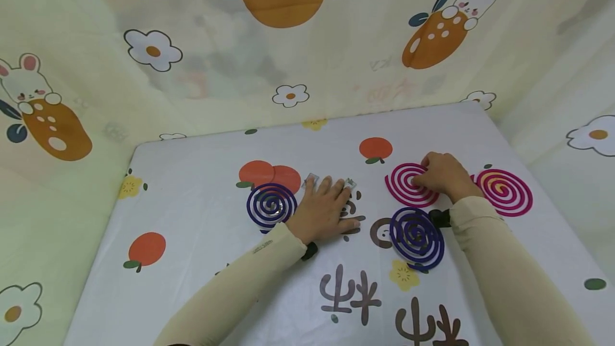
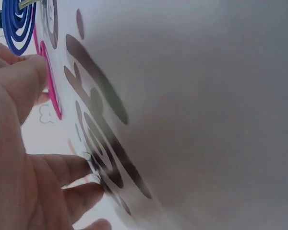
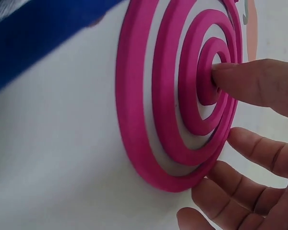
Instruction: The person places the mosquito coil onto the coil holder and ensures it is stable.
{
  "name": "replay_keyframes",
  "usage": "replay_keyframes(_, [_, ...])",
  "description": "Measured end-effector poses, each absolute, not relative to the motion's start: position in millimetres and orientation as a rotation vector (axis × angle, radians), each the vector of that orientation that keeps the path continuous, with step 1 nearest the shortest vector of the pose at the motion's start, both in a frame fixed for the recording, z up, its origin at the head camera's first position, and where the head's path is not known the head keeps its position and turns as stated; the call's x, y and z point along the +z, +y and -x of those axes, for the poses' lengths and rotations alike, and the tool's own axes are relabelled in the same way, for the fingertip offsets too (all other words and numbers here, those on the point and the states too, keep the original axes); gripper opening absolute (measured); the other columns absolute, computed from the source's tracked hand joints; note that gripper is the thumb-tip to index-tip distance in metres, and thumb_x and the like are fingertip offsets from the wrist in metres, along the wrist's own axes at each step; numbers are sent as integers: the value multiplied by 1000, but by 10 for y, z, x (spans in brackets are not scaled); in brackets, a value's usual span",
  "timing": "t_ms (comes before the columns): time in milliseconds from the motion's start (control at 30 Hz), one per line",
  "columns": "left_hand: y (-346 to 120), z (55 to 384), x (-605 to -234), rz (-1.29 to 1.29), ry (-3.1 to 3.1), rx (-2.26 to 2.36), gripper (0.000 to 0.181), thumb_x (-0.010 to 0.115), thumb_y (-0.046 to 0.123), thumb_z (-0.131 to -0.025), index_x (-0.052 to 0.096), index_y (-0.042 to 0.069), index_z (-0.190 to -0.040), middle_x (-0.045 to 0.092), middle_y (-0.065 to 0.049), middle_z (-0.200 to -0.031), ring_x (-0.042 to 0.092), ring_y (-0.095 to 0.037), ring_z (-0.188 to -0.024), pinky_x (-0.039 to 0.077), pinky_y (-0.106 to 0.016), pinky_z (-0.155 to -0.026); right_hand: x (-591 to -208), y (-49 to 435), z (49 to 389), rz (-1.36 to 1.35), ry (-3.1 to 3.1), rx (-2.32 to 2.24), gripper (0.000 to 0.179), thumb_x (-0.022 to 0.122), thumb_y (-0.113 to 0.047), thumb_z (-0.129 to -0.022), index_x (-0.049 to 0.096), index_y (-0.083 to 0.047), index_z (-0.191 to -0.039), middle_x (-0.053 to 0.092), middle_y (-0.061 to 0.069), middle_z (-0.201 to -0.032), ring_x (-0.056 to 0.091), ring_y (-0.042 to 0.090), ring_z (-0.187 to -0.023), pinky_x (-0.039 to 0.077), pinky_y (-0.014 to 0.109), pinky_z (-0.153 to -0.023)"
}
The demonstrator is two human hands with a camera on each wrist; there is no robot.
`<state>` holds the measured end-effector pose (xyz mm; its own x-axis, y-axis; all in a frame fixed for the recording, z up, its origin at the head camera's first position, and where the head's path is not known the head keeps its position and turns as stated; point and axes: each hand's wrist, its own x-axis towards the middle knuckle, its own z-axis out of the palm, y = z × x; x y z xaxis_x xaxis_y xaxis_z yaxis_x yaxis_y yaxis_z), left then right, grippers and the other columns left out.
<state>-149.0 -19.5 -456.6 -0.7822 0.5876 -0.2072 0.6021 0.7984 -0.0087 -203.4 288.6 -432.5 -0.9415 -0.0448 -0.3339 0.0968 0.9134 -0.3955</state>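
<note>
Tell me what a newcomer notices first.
Likely the pink spiral under the right hand and the second pink spiral to its right. Then the dark blue spiral below the first pink one in the head view, and the other dark blue spiral beside the left hand. Behind, the rabbit-printed backdrop.

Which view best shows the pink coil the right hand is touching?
Right wrist: the pink coil is large and close, its turns distinct, though cropped at top. Head shows it smaller, partly behind the right hand; left wrist, probably only its thin edge.

A magenta spiral coil (image 3: 187,86) lies flat on the white table (image 1: 202,186)
</note>
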Motion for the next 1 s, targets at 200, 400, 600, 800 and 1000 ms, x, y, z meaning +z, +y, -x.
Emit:
replay_keyframes(200, [-168, 1518, -4586, -893, 2773, -76, 88, 41, 75, -99, 28, 20, -167, 23, -3, -173, 19, -31, -160, 12, -64, -126, -4346, 2856, 2067, -99, 2699, -651, 67, 74, -31, -92, 50, 16, -133, 57, 37, -126, 52, 48, -110, 46, 62, -98])
replay_keyframes(400, [-187, 1531, -4561, -907, 2747, -37, 86, 41, 75, -100, 30, 22, -166, 23, -2, -173, 18, -31, -160, 9, -65, -126, -4358, 2856, 2063, -169, 2664, -717, 67, 75, -34, -92, 49, 15, -130, 55, 35, -123, 52, 45, -108, 49, 57, -93])
replay_keyframes(600, [-198, 1585, -4555, -894, 2795, -6, 81, 45, 70, -101, 38, 18, -163, 32, -5, -170, 23, -31, -159, 10, -61, -127, -4362, 2851, 2040, -184, 2667, -751, 59, 77, -34, -90, 53, 11, -119, 58, 29, -113, 53, 42, -101, 50, 49, -85])
replay_keyframes(800, [-146, 1766, -4522, -830, 2885, 46, 70, 60, 57, -101, 46, 18, -157, 46, -5, -162, 37, -30, -153, 15, -63, -125, -4411, 2851, 2035, -204, 2672, -785, 58, 77, -33, -90, 52, 10, -119, 57, 29, -113, 52, 42, -103, 50, 49, -86])
replay_keyframes(1000, [-80, 1978, -4520, -874, 2929, 193, 35, 69, 36, -101, 70, 26, -135, 70, 5, -133, 63, -21, -126, 21, -66, -122, -4453, 2865, 2048, -194, 2679, -786, 61, 75, -33, -90, 51, 12, -124, 56, 32, -119, 52, 44, -107, 49, 54, -92])
